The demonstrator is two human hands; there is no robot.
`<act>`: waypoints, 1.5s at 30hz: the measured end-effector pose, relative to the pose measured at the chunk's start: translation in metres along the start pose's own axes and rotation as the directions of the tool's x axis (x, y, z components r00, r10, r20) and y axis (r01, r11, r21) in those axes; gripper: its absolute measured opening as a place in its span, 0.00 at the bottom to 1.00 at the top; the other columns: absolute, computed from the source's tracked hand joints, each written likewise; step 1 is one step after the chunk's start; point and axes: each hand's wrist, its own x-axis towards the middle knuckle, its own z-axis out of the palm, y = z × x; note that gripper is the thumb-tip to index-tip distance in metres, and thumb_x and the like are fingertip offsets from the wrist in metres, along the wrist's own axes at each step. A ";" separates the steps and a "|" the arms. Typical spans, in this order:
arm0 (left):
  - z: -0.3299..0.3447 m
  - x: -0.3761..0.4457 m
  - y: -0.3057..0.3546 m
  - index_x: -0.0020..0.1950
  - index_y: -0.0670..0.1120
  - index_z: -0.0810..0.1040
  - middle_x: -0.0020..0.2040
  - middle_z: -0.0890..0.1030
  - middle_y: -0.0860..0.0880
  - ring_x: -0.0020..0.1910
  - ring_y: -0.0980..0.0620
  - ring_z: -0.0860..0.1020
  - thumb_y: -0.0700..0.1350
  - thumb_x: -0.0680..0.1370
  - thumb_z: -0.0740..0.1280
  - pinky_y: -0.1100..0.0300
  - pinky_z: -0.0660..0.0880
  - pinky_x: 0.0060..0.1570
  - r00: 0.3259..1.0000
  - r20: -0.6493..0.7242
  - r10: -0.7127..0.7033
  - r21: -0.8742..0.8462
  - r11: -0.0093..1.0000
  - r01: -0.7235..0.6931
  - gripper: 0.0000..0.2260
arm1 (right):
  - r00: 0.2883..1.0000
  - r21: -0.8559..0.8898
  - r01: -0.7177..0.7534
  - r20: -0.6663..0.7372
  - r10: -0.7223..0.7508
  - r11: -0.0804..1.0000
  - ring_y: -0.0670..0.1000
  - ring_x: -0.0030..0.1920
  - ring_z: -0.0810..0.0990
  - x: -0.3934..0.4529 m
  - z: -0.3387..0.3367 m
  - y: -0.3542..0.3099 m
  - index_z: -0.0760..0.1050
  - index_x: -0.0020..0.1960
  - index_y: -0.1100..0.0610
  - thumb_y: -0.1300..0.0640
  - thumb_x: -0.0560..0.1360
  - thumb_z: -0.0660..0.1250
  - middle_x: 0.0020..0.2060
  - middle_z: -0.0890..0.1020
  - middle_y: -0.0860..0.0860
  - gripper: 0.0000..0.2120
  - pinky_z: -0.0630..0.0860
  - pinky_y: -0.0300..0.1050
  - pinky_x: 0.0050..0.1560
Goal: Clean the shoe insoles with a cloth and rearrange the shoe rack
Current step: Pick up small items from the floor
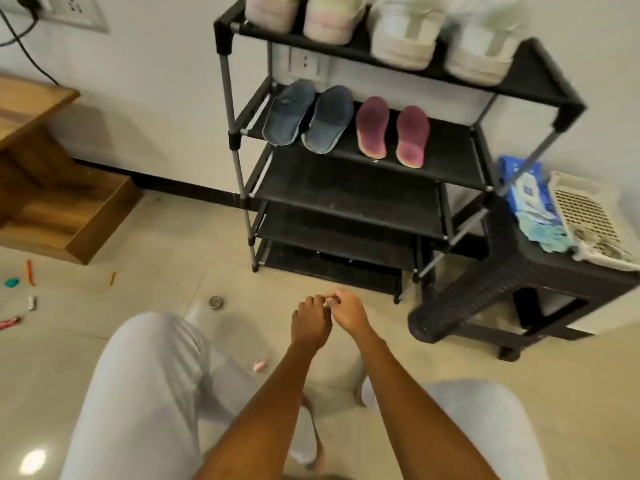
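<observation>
Both forearms stretch forward over the knees, and the left hand [310, 320] and right hand [349, 310] meet with curled fingers touching; whether they pinch anything is too small to tell. Beyond them stands the shoe rack [349, 199], blue insoles [308, 116] and pink insoles [393, 131] lying on its second shelf. White shoes [381, 26] sit on top.

No text, label, brand or number is legible on anything here.

Lower rack shelves [349, 199] bare; stool [485, 289] crowds rack's right.
</observation>
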 end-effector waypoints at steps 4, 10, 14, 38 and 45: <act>0.036 0.044 -0.044 0.67 0.45 0.68 0.62 0.74 0.46 0.58 0.48 0.73 0.46 0.82 0.53 0.58 0.71 0.58 0.996 0.002 -0.086 0.036 0.996 0.086 0.15 | 0.999 0.046 -0.020 0.047 0.018 0.999 0.50 0.55 0.78 0.055 0.052 0.016 0.74 0.61 0.56 0.59 0.81 0.57 0.57 0.79 0.52 0.12 0.72 0.37 0.55; 0.110 0.110 -0.101 0.69 0.45 0.65 0.65 0.72 0.47 0.61 0.48 0.72 0.49 0.83 0.52 0.58 0.68 0.60 0.982 0.009 -0.187 0.052 0.981 0.187 0.17 | 0.991 0.014 -0.107 0.083 0.106 0.994 0.52 0.60 0.76 0.142 0.130 0.065 0.71 0.66 0.57 0.59 0.80 0.58 0.62 0.77 0.53 0.15 0.73 0.41 0.60; 0.160 0.134 -0.139 0.71 0.44 0.63 0.68 0.71 0.46 0.64 0.47 0.70 0.50 0.82 0.55 0.56 0.67 0.63 0.965 0.023 -0.260 0.071 0.964 0.258 0.19 | 0.990 -0.080 -0.121 0.055 0.126 0.989 0.54 0.63 0.74 0.197 0.169 0.103 0.68 0.68 0.56 0.62 0.78 0.62 0.64 0.72 0.54 0.19 0.74 0.44 0.61; 0.230 0.056 -0.215 0.66 0.41 0.64 0.62 0.69 0.40 0.57 0.42 0.70 0.56 0.75 0.65 0.51 0.68 0.57 0.405 -0.048 -0.913 -0.246 0.404 0.881 0.27 | 0.937 -0.244 0.215 0.325 -0.129 0.945 0.54 0.53 0.78 0.148 0.269 0.118 0.71 0.61 0.55 0.54 0.72 0.69 0.59 0.71 0.53 0.19 0.71 0.39 0.43; 0.237 0.064 -0.221 0.56 0.42 0.69 0.52 0.78 0.43 0.50 0.42 0.76 0.50 0.76 0.62 0.51 0.66 0.52 0.281 -0.035 -0.959 -0.419 0.270 0.867 0.14 | 0.938 -0.212 0.219 0.316 -0.145 0.953 0.55 0.54 0.77 0.151 0.258 0.139 0.70 0.62 0.56 0.57 0.72 0.70 0.59 0.71 0.54 0.20 0.73 0.39 0.45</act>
